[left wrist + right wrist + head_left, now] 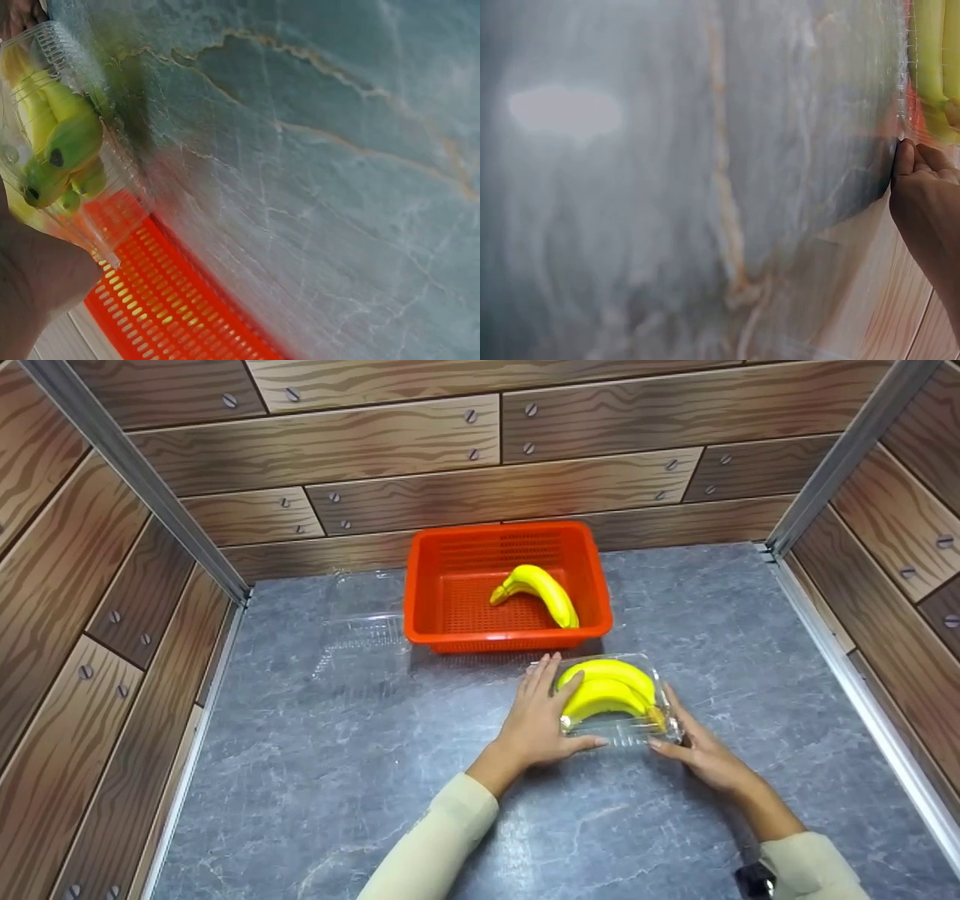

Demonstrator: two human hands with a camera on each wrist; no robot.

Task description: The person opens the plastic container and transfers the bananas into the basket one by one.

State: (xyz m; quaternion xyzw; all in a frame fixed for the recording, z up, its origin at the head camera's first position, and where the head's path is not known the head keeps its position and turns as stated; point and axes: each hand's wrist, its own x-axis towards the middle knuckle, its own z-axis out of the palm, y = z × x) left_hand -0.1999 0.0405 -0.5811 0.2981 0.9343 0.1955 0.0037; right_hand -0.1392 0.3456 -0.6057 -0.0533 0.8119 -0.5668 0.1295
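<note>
I see a pale greenish-beige left sleeve (435,840) and a matching right sleeve (810,864), the left hand (536,729) and right hand (706,755) bare, and a small glossy black device (756,880) by the right sleeve

Head cam's bright and decently sharp, wrist cams softer
Right wrist's smeary, with blown-out glare on the grey marbled tabletop (645,202)

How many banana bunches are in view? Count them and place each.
2: one banana bunch lies in the red basket; the other is inside the clear container between the left hand and right hand. No others show.
</note>
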